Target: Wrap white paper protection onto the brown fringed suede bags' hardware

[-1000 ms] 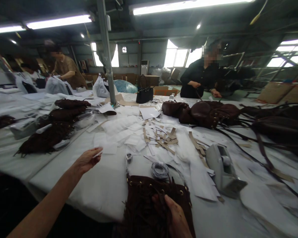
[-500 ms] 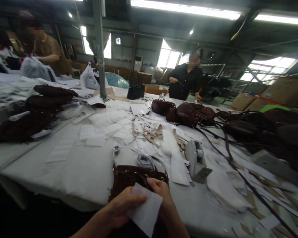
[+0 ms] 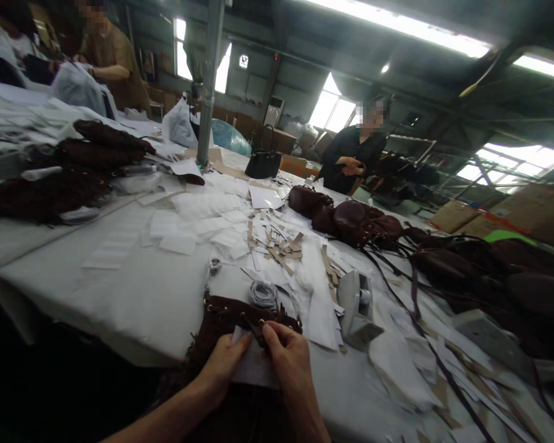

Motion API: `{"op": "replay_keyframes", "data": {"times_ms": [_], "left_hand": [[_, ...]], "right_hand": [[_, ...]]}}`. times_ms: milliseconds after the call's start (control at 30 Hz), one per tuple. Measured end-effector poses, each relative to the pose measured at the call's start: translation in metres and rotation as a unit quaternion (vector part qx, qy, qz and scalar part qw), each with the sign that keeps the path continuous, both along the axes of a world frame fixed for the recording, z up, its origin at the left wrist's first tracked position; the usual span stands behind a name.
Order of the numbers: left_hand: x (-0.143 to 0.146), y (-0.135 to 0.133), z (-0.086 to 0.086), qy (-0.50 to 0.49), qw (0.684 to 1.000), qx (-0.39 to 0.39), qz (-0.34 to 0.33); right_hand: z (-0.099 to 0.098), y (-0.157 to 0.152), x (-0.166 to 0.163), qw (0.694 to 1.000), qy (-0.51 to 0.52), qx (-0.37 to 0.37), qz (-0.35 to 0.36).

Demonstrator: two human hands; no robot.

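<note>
A dark brown fringed handbag (image 3: 219, 317) with small gold eyelets lies at the near table edge, its lower part hanging toward me. My left hand (image 3: 224, 363) is closed on a white sheet of thin packing material (image 3: 253, 369), the thumb pressing on top. The sheet lies against the bag's front, beneath a dark brown tie (image 3: 253, 329). My right hand (image 3: 289, 357) pinches that tie near the eyelets; its fingertips partly hide the end. Behind the bag's top edge rests a coiled strap in clear wrapping (image 3: 263, 294).
A grey tape dispenser (image 3: 357, 311) stands to the right. Cardboard strips (image 3: 277, 243) and white sheets (image 3: 178, 241) litter the table (image 3: 133, 307). Brown bags (image 3: 351, 218) lie farther back, with fringed bags (image 3: 50, 191) at left. A person in black (image 3: 355, 154) stands across the table.
The white sheet has gone from raised over my hands to lying against the bag under the tie. My right hand has lifted the tie. The person in black has brought their hands together.
</note>
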State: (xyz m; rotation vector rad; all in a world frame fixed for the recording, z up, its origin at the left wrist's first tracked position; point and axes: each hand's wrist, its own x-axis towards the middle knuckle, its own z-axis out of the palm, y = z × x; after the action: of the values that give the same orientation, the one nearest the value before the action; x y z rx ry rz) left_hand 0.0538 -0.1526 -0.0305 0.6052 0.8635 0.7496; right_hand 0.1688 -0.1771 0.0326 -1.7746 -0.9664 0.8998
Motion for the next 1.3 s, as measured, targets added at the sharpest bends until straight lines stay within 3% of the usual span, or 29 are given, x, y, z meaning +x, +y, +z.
{"op": "replay_keyframes", "data": {"times_ms": [167,300,433,567,667,767,833,933,1100,1200,1300], "left_hand": [[-0.005,0.0,0.002,-0.041,0.998,-0.029,0.025],[-0.013,0.001,0.012,-0.046,0.999,-0.022,0.013],[-0.017,0.007,0.02,-0.045,0.999,-0.029,0.005],[-0.021,0.013,0.017,-0.081,0.996,-0.023,-0.043],[-0.024,0.015,0.013,-0.107,0.991,-0.045,-0.066],[-0.026,0.015,0.01,-0.129,0.987,-0.061,-0.069],[-0.026,0.014,0.009,-0.136,0.986,-0.065,-0.068],[-0.025,0.014,0.005,-0.144,0.985,-0.063,-0.066],[-0.026,0.012,0.004,-0.141,0.986,-0.026,-0.083],[-0.024,0.011,0.005,-0.104,0.992,-0.003,-0.076],[-0.018,0.011,0.001,-0.04,0.998,0.035,-0.043]], "right_hand": [[-0.016,-0.026,-0.023,0.99,-0.14,0.022,-0.024],[-0.023,-0.038,-0.032,0.981,-0.189,0.037,0.033],[-0.024,-0.039,-0.021,0.969,-0.223,0.089,0.055],[-0.03,-0.031,0.002,0.932,-0.297,0.18,0.106],[-0.037,-0.029,0.014,0.94,-0.283,0.157,0.107],[-0.035,-0.036,0.018,0.956,-0.267,0.118,-0.022],[-0.029,-0.043,0.015,0.958,-0.265,0.084,-0.063],[-0.028,-0.051,0.004,0.966,-0.252,0.049,-0.031],[-0.046,-0.048,-0.009,0.972,-0.225,0.062,-0.01],[-0.05,-0.041,-0.014,0.942,-0.308,0.131,-0.012],[-0.047,-0.036,-0.022,0.882,-0.421,0.207,0.031]]}}
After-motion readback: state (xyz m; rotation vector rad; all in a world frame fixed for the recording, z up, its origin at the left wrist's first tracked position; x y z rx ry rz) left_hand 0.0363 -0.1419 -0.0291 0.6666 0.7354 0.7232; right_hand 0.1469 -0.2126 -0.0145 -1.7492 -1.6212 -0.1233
